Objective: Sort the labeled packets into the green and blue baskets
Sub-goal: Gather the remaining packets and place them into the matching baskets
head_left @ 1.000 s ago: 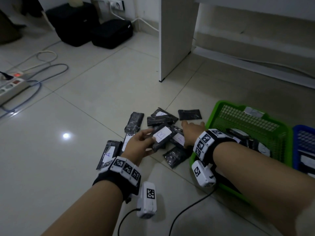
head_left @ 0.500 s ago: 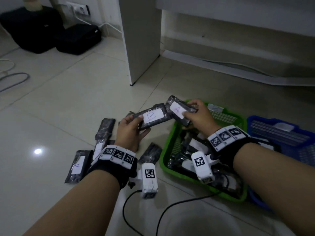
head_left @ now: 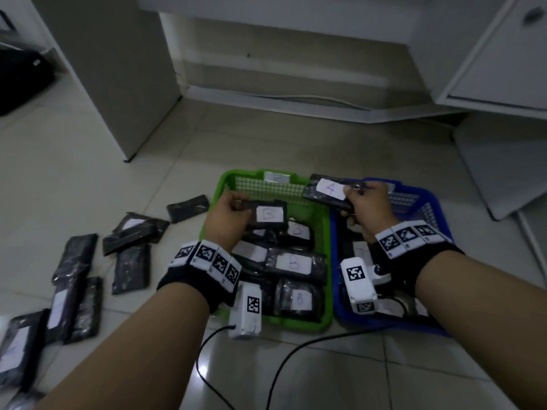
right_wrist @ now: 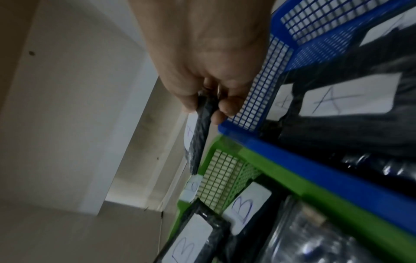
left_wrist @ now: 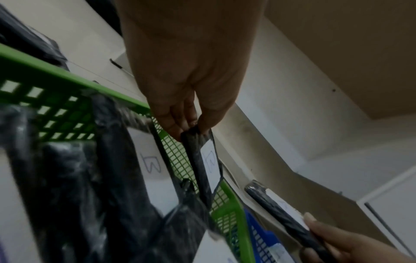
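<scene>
Packet B (head_left: 268,213), a black pouch with a white label marked B, hangs above the green basket (head_left: 325,255), pinched at its left end between the thumb and fingers of the left hand (head_left: 226,216). The left forearm reaches forward from the lower left, wrist over the basket's near left corner, the back of the hand facing up. In the left wrist view the fingertips (left_wrist: 178,128) close on the pouch's top edge and it dangles edge-on against the mesh wall. Packet A (head_left: 328,189), labelled A, is held by the right hand (head_left: 365,208), whose thumb and curled fingers clamp its right end; it juts out to the left over the border between the green basket and the blue basket (head_left: 432,213). The right forearm comes in from the lower right, the hand over the blue basket. More B packets (head_left: 294,263) lie in the green basket, A packets (right_wrist: 346,99) in the blue. Loose packets (head_left: 130,263) are scattered on the tiled floor (head_left: 74,184) to the left.
</scene>
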Available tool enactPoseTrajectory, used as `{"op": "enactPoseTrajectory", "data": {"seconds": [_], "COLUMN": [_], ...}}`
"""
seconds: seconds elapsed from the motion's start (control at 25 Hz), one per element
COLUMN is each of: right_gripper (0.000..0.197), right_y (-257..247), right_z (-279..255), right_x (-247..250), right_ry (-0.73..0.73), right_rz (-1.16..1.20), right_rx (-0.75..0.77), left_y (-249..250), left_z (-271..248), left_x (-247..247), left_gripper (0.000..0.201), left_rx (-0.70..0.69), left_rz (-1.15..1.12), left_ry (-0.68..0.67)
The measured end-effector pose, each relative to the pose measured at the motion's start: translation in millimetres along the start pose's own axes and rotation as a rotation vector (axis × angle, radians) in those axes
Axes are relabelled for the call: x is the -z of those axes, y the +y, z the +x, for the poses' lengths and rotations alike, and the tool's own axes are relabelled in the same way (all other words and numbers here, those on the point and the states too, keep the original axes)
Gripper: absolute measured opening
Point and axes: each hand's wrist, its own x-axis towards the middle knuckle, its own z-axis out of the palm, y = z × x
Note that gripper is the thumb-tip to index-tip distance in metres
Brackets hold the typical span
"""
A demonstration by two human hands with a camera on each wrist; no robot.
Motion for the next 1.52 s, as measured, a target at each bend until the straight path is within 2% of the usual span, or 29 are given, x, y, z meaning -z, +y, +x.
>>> {"op": "enactPoseTrajectory", "data": {"seconds": [0.04,0.08,0.2,0.28,0.32,0.4,0.48,0.56,0.68,0.76,0.96,1.12,1.24,1.4,1.52], "right_gripper": [0.009,0.013,0.011,0.025,0.028,0.028,0.036,0.045,0.046,0.046,0.045,0.054,0.055,0.049,0.045], "right_y": [7,14,39,57,62,67,67,59,38,28,14,-5,-16,-15,5], "right_z": [5,10,22,28,28,25,18,7,-19,-37,-80,-111,-139,-183,-206], "right_x": [12,27,61,77,83,87,85,75,45,19,-56,-122,-169,-235,-271], "right_ry": [0.023,0.051,0.138,0.201,0.196,0.09,-0.019,0.002,0.019,-0.046,-0.449,-0.717,-0.852,-1.011,-1.073], "right_rz": [-0.03,-0.054,-0.138,-0.207,-0.255,-0.414,-0.676,-0.926,-1.012,-0.97,-0.952,-1.076,-1.19,-1.252,-1.391], "right_rx": [0.005,-0.012,-0.109,-0.136,-0.135,-0.137,-0.131,-0.112,-0.018,0.1,0.425,0.652,0.814,0.969,0.881], "left_y": [-1,-2,-8,-10,-12,-12,-11,-10,-12,-11,-7,-4,-13,-66,-119], "left_z": [1,3,4,4,4,2,-1,-4,-8,-9,-5,-14,-33,-56,-57], "left_x": [-8,-19,-42,-51,-54,-57,-56,-52,-37,-23,51,148,216,274,281], "left_gripper": [0.023,0.023,0.023,0.022,0.022,0.027,0.029,0.026,0.023,0.021,0.022,0.029,0.035,0.033,0.033], "left_rx": [-0.011,-0.025,-0.096,-0.164,-0.205,-0.255,-0.285,-0.318,-0.353,-0.384,-0.467,-0.373,-0.31,-0.187,-0.08], "left_rz": [0.059,0.101,0.293,0.418,0.483,0.563,0.558,0.517,0.487,0.533,0.8,1.128,1.234,1.211,1.132], "left_ry": [-0.027,-0.068,-0.177,-0.205,-0.206,-0.187,-0.166,-0.154,-0.164,-0.199,-0.312,-0.471,-0.549,-0.468,-0.325]}}
